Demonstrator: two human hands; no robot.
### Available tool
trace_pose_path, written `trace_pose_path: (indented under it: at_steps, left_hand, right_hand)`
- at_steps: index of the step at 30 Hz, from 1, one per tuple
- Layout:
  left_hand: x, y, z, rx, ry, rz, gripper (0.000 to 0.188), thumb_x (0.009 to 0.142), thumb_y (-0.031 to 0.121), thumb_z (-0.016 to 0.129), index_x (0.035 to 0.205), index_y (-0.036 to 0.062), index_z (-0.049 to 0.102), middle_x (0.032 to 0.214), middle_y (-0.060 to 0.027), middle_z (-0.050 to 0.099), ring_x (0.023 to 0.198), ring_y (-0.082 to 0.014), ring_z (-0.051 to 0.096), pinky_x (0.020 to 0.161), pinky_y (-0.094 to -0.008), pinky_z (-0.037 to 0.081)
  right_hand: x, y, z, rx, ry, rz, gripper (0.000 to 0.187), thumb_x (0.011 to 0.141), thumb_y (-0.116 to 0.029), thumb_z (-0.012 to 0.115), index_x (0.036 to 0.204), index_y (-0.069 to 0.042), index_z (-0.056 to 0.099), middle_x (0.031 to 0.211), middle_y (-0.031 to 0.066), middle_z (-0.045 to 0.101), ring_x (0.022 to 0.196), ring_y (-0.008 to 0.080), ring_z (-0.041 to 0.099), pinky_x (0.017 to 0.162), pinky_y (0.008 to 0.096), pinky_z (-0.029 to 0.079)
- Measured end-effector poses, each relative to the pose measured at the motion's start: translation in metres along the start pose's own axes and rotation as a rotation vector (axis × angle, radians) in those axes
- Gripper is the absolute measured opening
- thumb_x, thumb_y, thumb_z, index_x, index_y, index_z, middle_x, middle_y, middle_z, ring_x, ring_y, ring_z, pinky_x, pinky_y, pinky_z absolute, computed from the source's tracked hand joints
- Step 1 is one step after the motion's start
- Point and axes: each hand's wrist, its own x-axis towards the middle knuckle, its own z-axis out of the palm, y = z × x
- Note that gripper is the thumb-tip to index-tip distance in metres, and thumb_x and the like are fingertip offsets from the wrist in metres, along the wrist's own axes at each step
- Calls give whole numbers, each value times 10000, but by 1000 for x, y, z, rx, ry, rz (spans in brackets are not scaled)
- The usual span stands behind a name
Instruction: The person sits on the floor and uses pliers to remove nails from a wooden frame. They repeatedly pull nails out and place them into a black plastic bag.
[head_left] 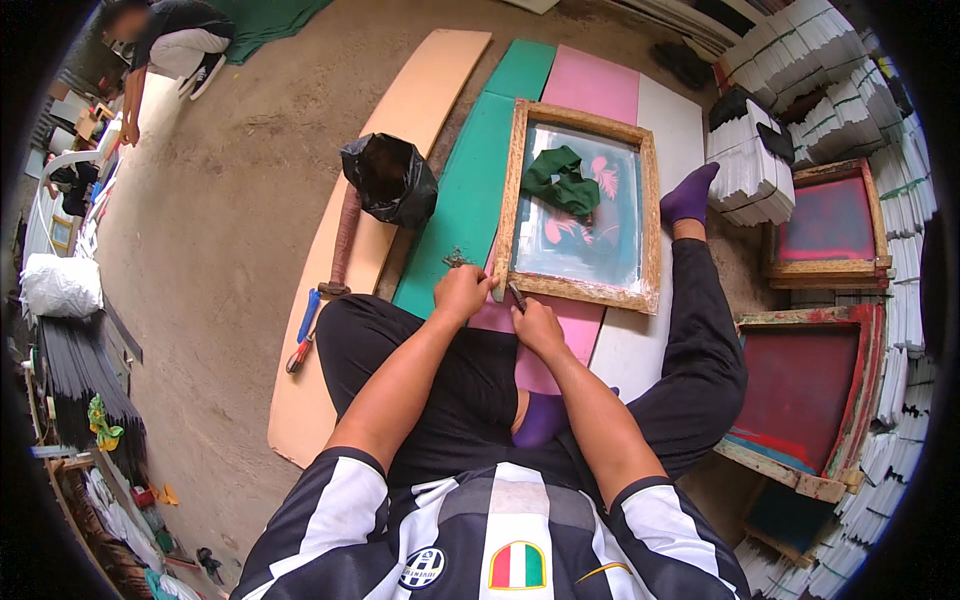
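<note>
A wooden-framed printing screen [650,220] lies flat in front of my crossed legs, with pink leaf-like patterns on its pale blue mesh. A crumpled dark green cloth [562,181] rests on the mesh. My left hand [463,291] is closed at the frame's near left corner; what its fingers pinch is too small to make out. Just right of it, my right hand [538,326] grips a short dark tool [517,295], its tip close to the frame's lower edge. Dark crumbs or scraps [457,259] lie beyond my left hand on a green board [460,190].
A black plastic bag [392,182], a brown-handled hammer [346,235] and a blue-handled tool [309,314] sit on a peach board [300,405]. More framed screens [800,385] and paper stacks [750,165] stand at right. A person [175,40] crouches far left.
</note>
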Motion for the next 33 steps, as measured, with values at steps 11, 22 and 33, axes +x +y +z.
trace_pose_path:
  at_steps: [11, 22, 33]
  left_hand:
    - [-9, 2, -7, 11, 166, 587, 141, 826, 241, 768, 919, 135, 784, 876, -62, 721, 824, -286, 713, 700, -408, 566]
    - [0, -13, 0, 191, 229, 643, 101, 819, 251, 743, 863, 177, 795, 847, -48, 716, 801, -285, 713, 702, -426, 573]
    - [14, -23, -27, 269, 170, -76, 246, 865, 367, 753, 987, 161, 809, 970, -138, 758, 902, -348, 734, 771, -458, 585]
  right_hand:
    - [10, 39, 11, 251, -51, -245, 258, 943, -260, 645, 862, -28, 567, 616, 96, 626, 489, 202, 630, 431, 358, 494]
    - [-8, 13, -22, 707, -504, 7, 244, 952, -168, 604, 1148, -31, 556, 899, 132, 698, 699, 213, 705, 549, 373, 524]
    - [1, -20, -19, 692, -440, 327, 219, 989, -195, 578, 1037, 16, 541, 784, 129, 648, 616, 242, 683, 445, 390, 461]
